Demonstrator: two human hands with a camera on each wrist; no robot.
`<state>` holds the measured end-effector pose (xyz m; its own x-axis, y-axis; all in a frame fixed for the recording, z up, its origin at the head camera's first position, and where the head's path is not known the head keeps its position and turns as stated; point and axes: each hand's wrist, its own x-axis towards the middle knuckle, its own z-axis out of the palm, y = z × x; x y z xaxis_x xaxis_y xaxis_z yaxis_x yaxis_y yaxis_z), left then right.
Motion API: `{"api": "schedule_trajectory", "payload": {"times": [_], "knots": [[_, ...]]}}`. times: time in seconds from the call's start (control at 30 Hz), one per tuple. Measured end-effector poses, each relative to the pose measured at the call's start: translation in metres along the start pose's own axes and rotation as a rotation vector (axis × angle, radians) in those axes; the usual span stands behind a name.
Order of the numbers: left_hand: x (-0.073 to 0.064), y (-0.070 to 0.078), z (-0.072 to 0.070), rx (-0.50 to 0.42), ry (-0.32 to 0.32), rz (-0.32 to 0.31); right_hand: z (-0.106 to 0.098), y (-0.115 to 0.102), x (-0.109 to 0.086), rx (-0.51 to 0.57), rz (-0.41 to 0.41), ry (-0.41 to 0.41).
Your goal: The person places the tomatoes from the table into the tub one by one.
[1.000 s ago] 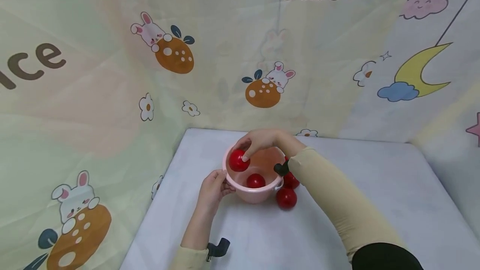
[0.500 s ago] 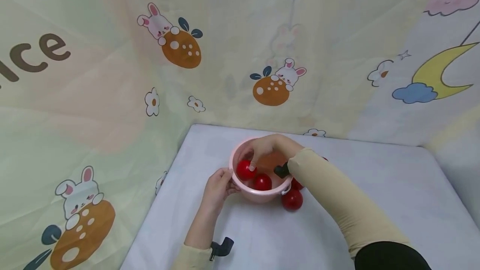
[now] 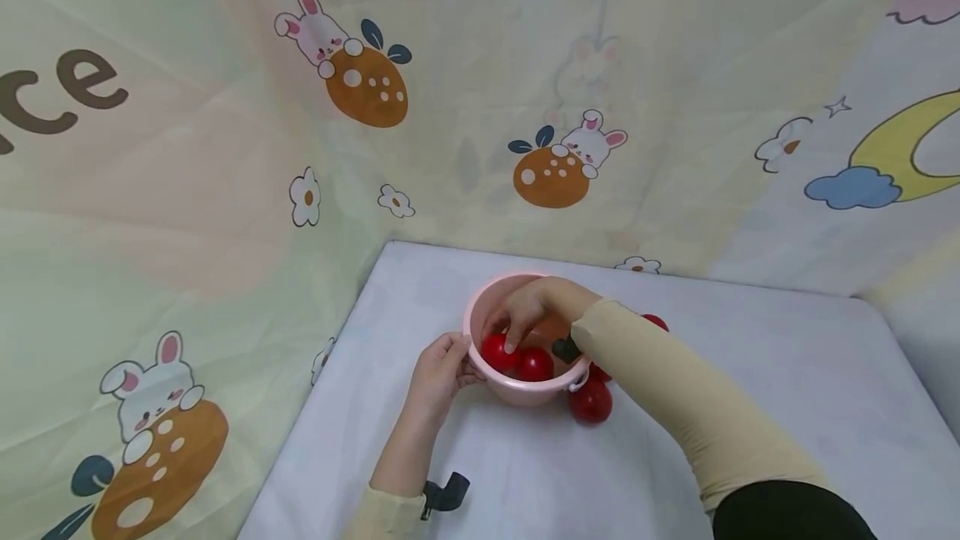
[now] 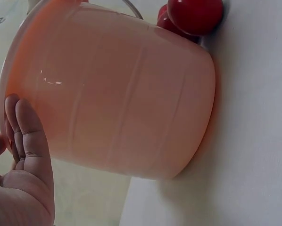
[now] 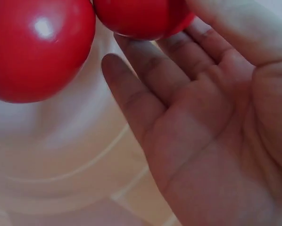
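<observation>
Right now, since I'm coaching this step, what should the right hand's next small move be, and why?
Probably ease the right hand open and release the held ball: it is already inside the bucket, close beside a second ball, and the left hand grips the bucket's edge.

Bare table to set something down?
Free: table on bucket's near side, between left forearm and right sleeve; also far right, past that sleeve. Crowded: bucket's right side, red balls; inside, right hand, two more balls.
</observation>
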<state>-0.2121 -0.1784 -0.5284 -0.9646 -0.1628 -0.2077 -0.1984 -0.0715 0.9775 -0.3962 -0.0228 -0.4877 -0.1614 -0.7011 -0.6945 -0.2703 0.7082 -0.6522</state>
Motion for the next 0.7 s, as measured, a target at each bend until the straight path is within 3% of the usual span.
{"api": "schedule_trajectory", "payload": {"times": [0.2,0.47,0.57,0.7], "knots": [[-0.003,0.003,0.006,0.001,-0.007,0.013,0.002,0.003,-0.009,0.042,-0.004,0.011],[-0.006,0.004,0.011,0.009,-0.008,0.005,0.001,-0.005,-0.026,-0.149,-0.078,0.059],[-0.006,0.004,0.01,0.015,0.006,-0.011,0.001,-0.014,-0.043,-0.193,-0.135,0.092],[-0.007,0.004,0.005,0.023,0.027,-0.011,0.004,-0.021,-0.087,-0.156,-0.235,0.169]]}}
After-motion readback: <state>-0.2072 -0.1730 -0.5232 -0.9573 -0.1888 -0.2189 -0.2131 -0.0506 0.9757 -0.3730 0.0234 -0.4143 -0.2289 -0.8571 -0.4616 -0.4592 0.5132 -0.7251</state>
